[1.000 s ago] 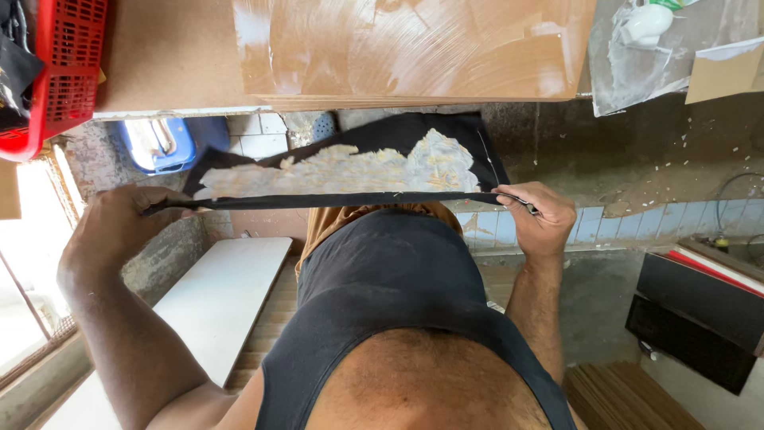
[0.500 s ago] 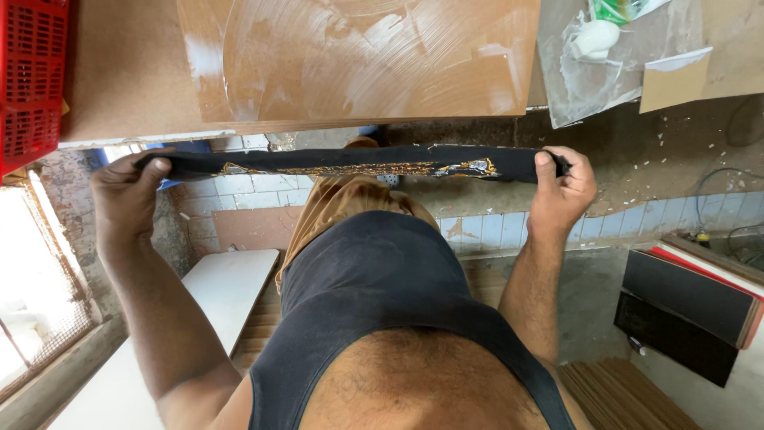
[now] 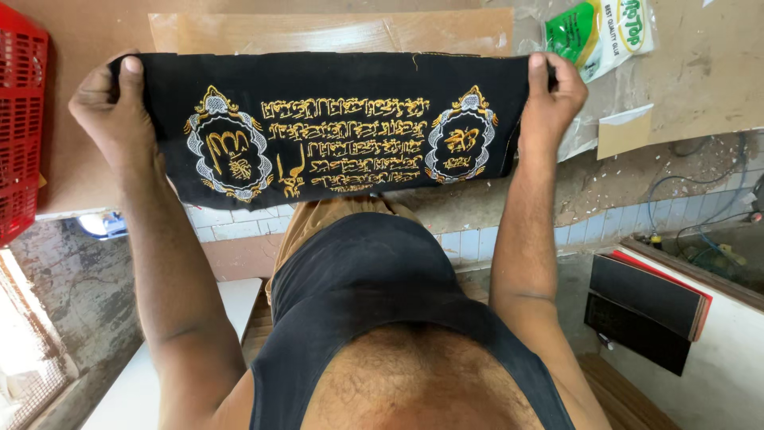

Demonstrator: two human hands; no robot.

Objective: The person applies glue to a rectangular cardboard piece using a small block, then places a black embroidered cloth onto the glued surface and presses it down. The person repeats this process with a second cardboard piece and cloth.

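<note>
The black embroidered cloth (image 3: 334, 127) was stretched flat between both hands above the brown worktable (image 3: 87, 36), its long axis running left to right across the view. Its gold and white stitching faced up towards the camera, with an oval medallion near each end and rows of stitched script between them. The left hand (image 3: 111, 111) pinched the left short edge, thumb on top of the fabric and fingers curled beneath. The right hand (image 3: 551, 99) gripped the right short edge the same way, thumb pressed on the upper face. A red plastic crate (image 3: 20, 135) stood at the far left, and a green and white plastic packet (image 3: 601, 32) lay just beyond the right hand.
</note>
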